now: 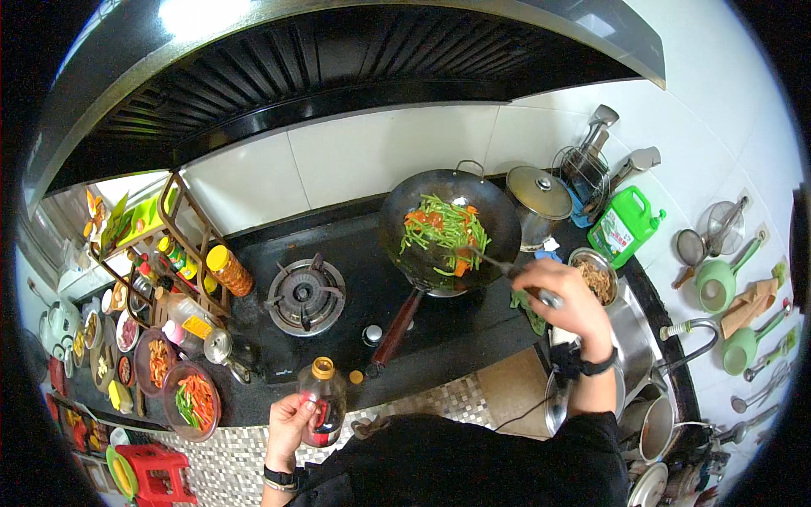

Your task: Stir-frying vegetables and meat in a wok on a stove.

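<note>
My left hand [289,418] grips a clear bottle [324,399] with a red label, held upright at the counter's front edge. Its gold-coloured neck points up at me. A small yellow cap [356,378] lies on the counter beside it. On the right burner sits a black wok [393,218] with a dark red handle [399,329]. Green strips and orange-red pieces of vegetable [443,231] lie in the wok. My right hand [564,298], slightly blurred, is closed around a metal cooking utensil [497,261]; its head is among the vegetables and cannot be made out.
Left of the wok is a bare gas burner [305,295]. Bowls of cut peppers [192,400] and carrots [158,360] crowd the left counter near a condiment rack [190,237]. To the right stand a lidded pot [538,196], a green jug [624,227] and a sink [633,333]. A range hood [342,57] hangs above.
</note>
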`<action>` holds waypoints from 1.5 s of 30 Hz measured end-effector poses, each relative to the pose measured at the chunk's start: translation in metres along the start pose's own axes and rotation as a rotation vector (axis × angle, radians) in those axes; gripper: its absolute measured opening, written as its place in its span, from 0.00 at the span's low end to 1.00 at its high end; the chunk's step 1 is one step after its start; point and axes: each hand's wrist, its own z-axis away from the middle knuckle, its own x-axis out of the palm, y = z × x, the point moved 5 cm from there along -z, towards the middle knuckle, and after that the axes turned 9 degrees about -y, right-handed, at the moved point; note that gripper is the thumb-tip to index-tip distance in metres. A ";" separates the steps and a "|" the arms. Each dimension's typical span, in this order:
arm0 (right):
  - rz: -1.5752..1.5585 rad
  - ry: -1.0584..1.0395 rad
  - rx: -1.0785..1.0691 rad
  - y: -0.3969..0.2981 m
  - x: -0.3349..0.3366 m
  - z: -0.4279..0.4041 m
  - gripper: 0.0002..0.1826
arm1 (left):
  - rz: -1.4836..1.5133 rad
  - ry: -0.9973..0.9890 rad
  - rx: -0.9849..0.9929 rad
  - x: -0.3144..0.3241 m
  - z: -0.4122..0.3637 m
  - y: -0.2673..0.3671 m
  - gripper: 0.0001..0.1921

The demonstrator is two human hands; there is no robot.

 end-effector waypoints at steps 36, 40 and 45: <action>-0.265 0.693 0.444 0.140 0.028 -0.023 0.08 | 0.003 0.081 0.008 0.006 0.010 -0.003 0.11; -0.880 0.693 0.343 0.195 0.041 -0.067 0.08 | 0.031 0.067 0.014 0.006 0.011 -0.005 0.11; -0.394 0.282 0.002 0.123 0.026 -0.108 0.13 | 0.031 0.098 0.016 0.007 0.015 -0.003 0.11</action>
